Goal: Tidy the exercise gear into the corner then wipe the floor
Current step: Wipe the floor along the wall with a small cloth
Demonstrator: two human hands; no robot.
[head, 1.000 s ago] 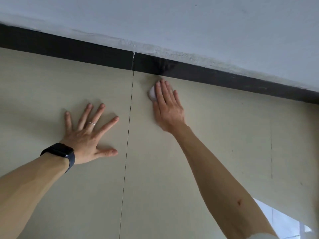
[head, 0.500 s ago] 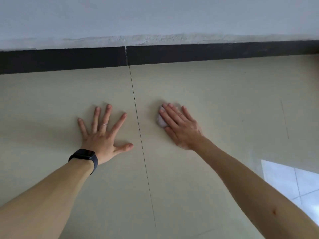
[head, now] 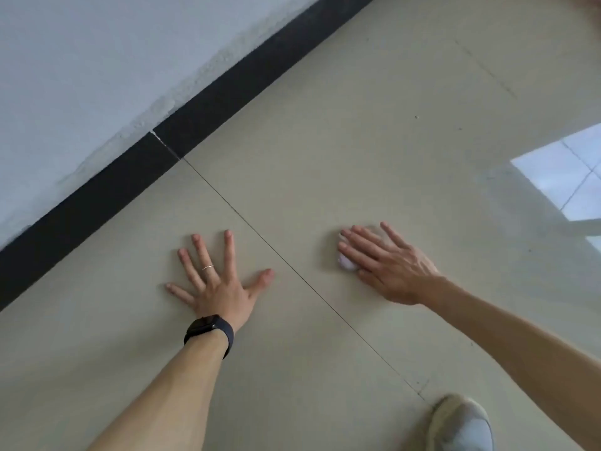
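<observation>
My left hand point(head: 218, 281) lies flat on the beige tiled floor point(head: 357, 141) with fingers spread wide, a ring on one finger and a dark watch on the wrist. My right hand point(head: 383, 260) presses flat on a small white wad of wipe point(head: 345, 262), of which only an edge shows under the fingers. The two hands sit on either side of a thin tile joint point(head: 292, 271). No exercise gear is in view.
A black skirting board point(head: 208, 112) runs diagonally along a white wall point(head: 97, 60) at upper left. My grey shoe point(head: 461, 424) stands at the bottom right. A bright window reflection point(head: 566, 177) shines on the floor at right.
My right hand has slid the wipe back from the skirting board toward me and to the right. The view has swung, so the wall now runs diagonally. My left hand stays planted.
</observation>
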